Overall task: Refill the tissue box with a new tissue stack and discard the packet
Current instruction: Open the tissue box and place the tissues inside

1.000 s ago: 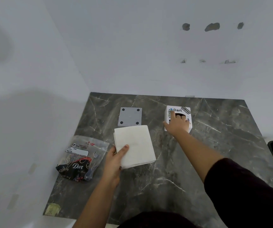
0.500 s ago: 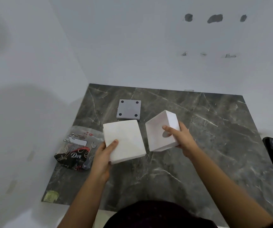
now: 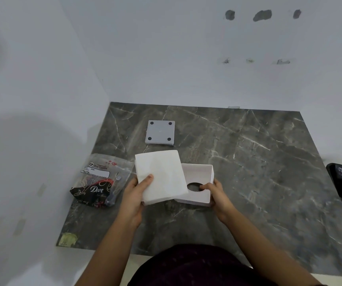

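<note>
Left hand (image 3: 134, 191) gripped tissue stack (image 3: 159, 176), overlapping upturned tissue box (image 3: 199, 182) held by right hand (image 3: 217, 195); packet (image 3: 100, 180) lay left.

Tissue stack (image 3: 160, 176) overlaps box (image 3: 198, 182) (packet (image 3: 100, 180) leftward).

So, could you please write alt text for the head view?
Left hand holds a white tissue stack over an upturned open tissue box gripped by the right hand; an empty packet lies left on the dark marble table.
</note>
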